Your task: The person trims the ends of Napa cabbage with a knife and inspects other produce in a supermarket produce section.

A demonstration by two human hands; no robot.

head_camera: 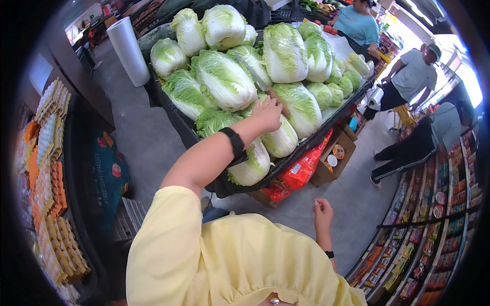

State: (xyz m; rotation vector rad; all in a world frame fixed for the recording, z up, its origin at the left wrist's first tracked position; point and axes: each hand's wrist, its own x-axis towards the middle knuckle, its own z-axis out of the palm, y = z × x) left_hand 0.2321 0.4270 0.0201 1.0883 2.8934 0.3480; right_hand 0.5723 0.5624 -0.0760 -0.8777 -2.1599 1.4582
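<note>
My left hand [267, 115], a black band at its wrist, reaches over a pile of napa cabbages [226, 82]. Its fingers rest against a knife's wooden handle [279, 102], and the grey blade [250, 70] slants up and left across the cabbages. Whether the fingers close on the handle is hidden. Just under this hand is a plastic-wrapped napa cabbage [280, 139]; another wrapped one [300, 111] sits to its right. My right hand [323, 212] hangs low beside the body, away from the stand, its fingers curled. A small pale spot shows at its fingertips, too small to name.
A black-rimmed display stand [176, 124] carries the cabbages. Plastic bag roll [128, 51] stands at its left corner. Red packages [302, 168] and a cardboard box [337, 164] sit below. Egg trays [49, 183] line the left, snack shelves [413, 244] the right. Several people are nearby.
</note>
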